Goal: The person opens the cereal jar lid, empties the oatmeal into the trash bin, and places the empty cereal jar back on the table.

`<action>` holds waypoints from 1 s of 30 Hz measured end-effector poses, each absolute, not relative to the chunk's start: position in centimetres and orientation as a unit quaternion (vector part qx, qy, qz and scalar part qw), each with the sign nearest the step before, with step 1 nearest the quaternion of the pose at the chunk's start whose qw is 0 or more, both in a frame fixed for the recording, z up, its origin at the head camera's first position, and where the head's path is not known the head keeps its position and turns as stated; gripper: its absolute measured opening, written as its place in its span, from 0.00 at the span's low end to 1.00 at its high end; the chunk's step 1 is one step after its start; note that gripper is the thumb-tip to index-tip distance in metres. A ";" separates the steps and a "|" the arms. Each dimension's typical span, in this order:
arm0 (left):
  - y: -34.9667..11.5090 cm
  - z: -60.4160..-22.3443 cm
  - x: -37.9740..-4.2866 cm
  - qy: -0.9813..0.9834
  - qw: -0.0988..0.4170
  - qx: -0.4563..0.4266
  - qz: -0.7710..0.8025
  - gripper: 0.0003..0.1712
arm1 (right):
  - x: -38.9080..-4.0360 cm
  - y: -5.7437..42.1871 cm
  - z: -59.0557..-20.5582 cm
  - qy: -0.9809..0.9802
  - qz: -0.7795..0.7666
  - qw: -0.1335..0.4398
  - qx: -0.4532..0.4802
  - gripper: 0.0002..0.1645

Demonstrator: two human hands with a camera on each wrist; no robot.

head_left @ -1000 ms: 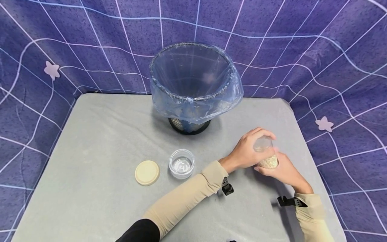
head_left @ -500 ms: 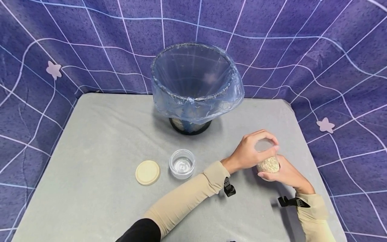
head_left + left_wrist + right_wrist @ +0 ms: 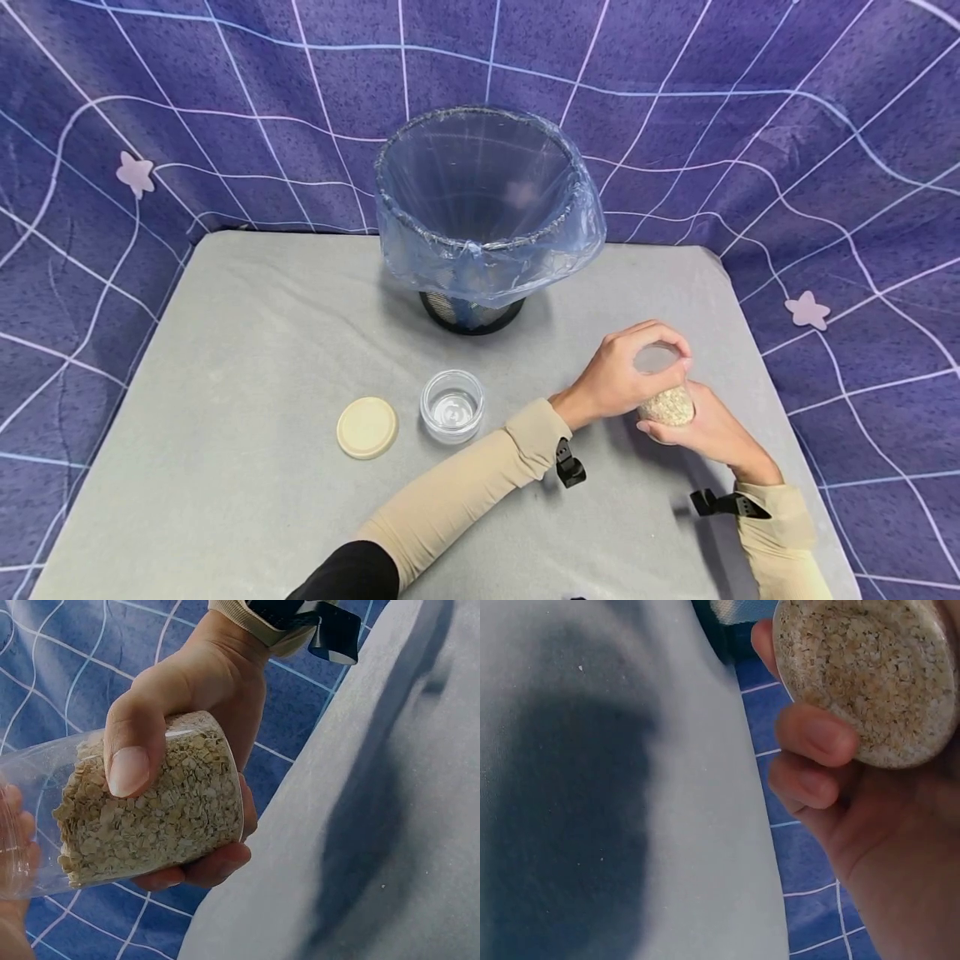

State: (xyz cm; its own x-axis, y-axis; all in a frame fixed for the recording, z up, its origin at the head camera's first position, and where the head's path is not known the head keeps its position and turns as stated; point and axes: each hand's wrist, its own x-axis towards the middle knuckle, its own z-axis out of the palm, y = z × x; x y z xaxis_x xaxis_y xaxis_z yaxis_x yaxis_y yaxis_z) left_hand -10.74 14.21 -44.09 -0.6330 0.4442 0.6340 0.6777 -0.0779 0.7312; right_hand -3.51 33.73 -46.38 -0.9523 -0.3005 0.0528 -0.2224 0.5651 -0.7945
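- The jar of flakes (image 3: pixel 669 408) is toward four o'clock from the middle of the head view, raised off the desk (image 3: pixel 225 475); the right wrist view shows its underside.
- From the head, its long axis runs between twelve and six, the clear upper end leaning slightly to eleven. In the left wrist view that end points nearly to nine.
- The pale flakes fill the base, their top face roughly square to the axis, so the jar is judged close to upright.
- Whether a cover sits on the upper end is hard to tell behind the fingers.
- The right hand (image 3: pixel 707 423), coming in from five o'clock, grips the base with thumb and fingers curled round it.
- The left hand (image 3: pixel 621 373), reaching in from eight, arches thumb and fingers about the upper end, holding it.
- The step in hand looks like a two-handed hold, one hand at each end; any move from here calls for a firm base grip while the upper fingers turn or loosen.
- At nine o'clock from this jar is a small clear jar (image 3: pixel 452 408), a cream lid (image 3: pixel 367 428) lying just beyond it.
- Toward ten, the mesh bin (image 3: pixel 471 320) carries a blue bag (image 3: pixel 491 271).
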 end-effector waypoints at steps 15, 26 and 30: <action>14.8 -44.4 -10.5 -0.703 0.138 -0.290 -0.635 0.06 | -4.4 32.7 -46.8 0.933 -0.308 -0.128 -0.133 0.37; 15.0 -44.0 -9.7 -0.717 0.145 -0.237 -0.640 0.07 | -4.7 32.6 -46.8 0.941 -0.271 -0.157 -0.124 0.34; 14.8 -44.1 -9.6 -0.737 0.120 -0.241 -0.620 0.11 | -4.6 32.9 -46.7 0.939 -0.295 -0.126 -0.126 0.39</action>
